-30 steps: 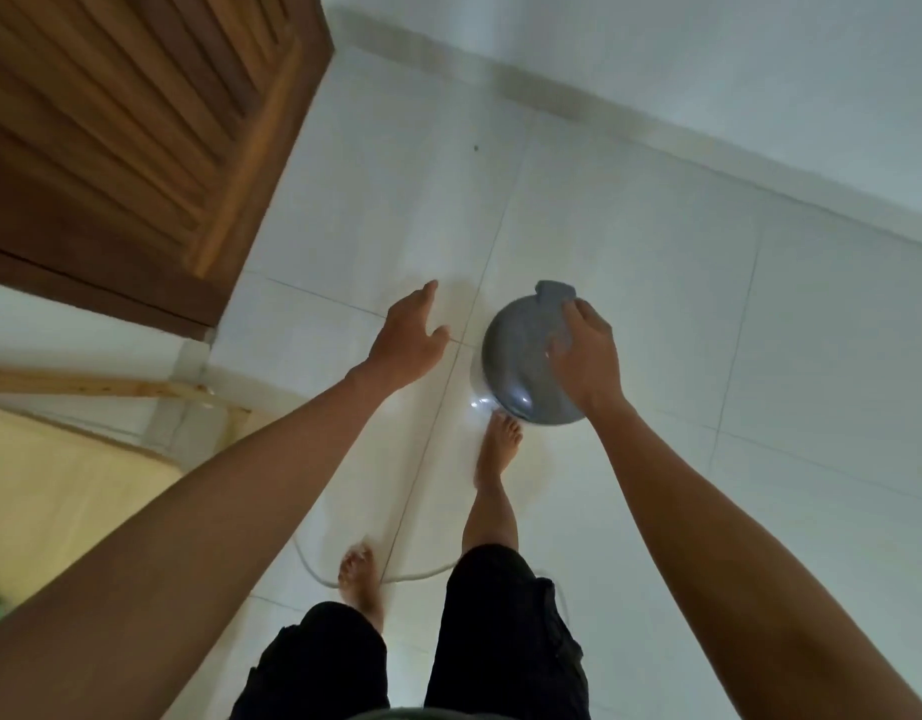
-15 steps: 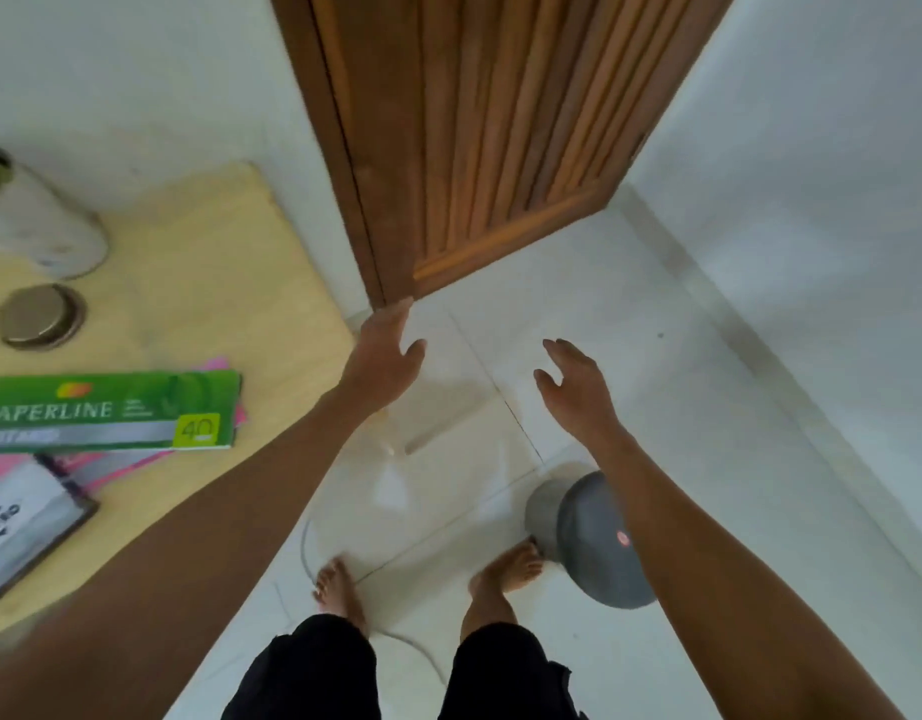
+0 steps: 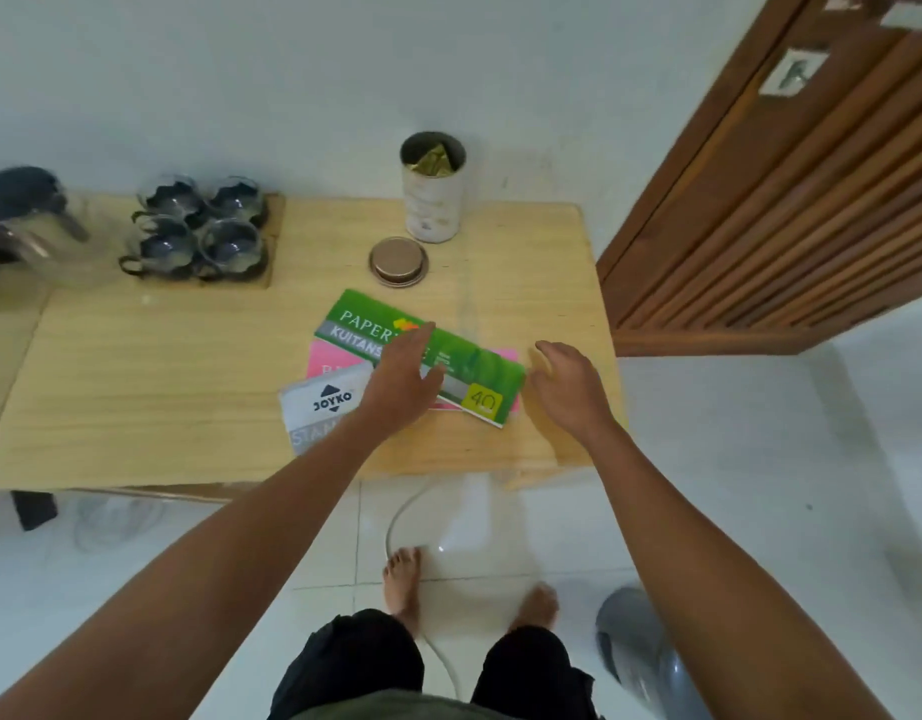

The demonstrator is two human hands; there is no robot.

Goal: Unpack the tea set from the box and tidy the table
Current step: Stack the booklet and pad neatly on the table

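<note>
**Back at the table, reaching for the loose stationery**

Head view. Turned away from the door and floor since half a second ago; both hands, then spread over bare tile, now out over the table. Grey bin, then just beside the right forearm, now down at 5 o'clock on the floor, let go and apart from both hands.

Left hand stretched flat, fingers straight, palm down over the green receipt book, holding nothing; whether touching the cover or hovering just above, cannot tell. Right hand open too, fingers relaxed and slightly spread, just beside the book's right end at 3 o'clock, gripping nothing. Placed so, probably, to gather the book from both ends.

Beneath the green book, a pink pad and a grey stamp-pad box, overlapping in a slanted heap near the middle of the table: likely the remaining clutter.

Tea set already out: four glass cups grouped tight on a cardboard piece at 10 o'clock, glass pitcher at the far left edge. Open tin upright at 12 o'clock against the wall, its lid lying just in front, apart from it. Unpacking seemingly done; tidying under way.
</note>
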